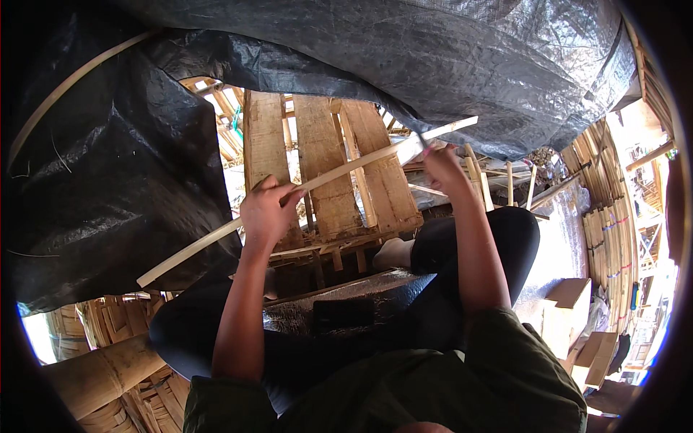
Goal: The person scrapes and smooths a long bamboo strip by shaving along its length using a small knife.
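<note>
A long, pale strip of split bamboo or wood [355, 163] slants across the view, from the lower left up to the right. Near its middle, my left hand [270, 211] is closed round it. My right hand [443, 170] makes a fist by the strip's far right part, holding what looks like a knife [421, 140]. Its thin dark blade touches or crosses the strip, and its handle is hidden in my fingers. Under the strip stands a low bench of rough wooden planks [324, 151], with gaps between the boards.
Black tarpaulin [462, 61] hangs across the far side and down the left. A dark flat rectangular thing [343, 312] lies on silvery sheeting between my legs. Tied bundles of strips [608, 242] and cardboard boxes [567, 312] are at right; a thick bamboo pole [108, 374] lies lower left.
</note>
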### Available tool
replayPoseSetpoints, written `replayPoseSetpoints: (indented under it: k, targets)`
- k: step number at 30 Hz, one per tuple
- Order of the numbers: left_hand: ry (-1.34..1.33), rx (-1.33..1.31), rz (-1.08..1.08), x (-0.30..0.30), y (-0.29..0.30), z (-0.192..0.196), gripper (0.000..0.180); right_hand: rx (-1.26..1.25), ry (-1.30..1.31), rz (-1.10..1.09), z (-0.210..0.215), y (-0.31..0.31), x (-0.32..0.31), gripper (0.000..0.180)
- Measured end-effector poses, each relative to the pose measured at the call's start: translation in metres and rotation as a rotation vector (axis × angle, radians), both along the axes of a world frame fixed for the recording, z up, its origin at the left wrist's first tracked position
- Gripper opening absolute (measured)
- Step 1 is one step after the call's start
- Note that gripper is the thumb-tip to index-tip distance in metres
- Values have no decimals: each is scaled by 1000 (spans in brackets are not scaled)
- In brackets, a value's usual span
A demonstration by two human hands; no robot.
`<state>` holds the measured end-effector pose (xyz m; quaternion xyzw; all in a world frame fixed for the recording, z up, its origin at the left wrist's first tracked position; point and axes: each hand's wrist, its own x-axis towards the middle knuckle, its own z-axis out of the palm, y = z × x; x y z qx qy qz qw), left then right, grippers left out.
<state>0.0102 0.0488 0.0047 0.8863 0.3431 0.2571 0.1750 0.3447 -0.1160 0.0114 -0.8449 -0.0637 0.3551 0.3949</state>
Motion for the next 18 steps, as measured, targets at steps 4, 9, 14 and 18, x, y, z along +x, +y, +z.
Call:
replayPoseSetpoints:
  k: [4, 9, 14, 18]
  targets:
    - [12, 13, -6, -3, 2, 0, 22, -287, -219, 466, -5, 10, -34, 23]
    - [-25, -16, -28, 5, 1, 2, 22, 173, 82, -7, -21, -9, 16, 23]
    - [14, 17, -14, 0, 3, 4, 23, 69, -610, 264, -43, 3, -71, 22]
    - [-46, 17, -39, -1, 3, -5, 21, 91, -47, 9, -2, -1, -12, 34]
